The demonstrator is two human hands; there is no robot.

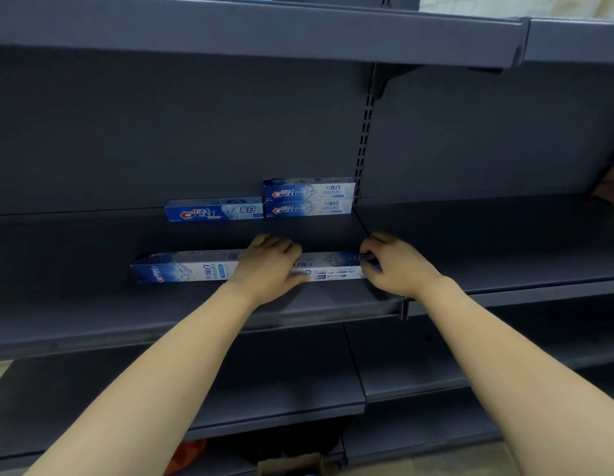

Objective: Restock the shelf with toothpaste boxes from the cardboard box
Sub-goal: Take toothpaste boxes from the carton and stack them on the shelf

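With the left hand (269, 266) curled over the middle of the long toothpaste boxes (192, 269) at frame centre and the right hand (394, 264) pinching their right end, slide them squarely back along the shelf (92, 304) toward the stocked boxes (309, 199) above.

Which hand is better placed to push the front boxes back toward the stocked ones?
Probably left. The left hand lies across the middle of the front boxes, directly ahead of the stacked boxes. The right hand only pinches their right end, so its push would likely swing them.
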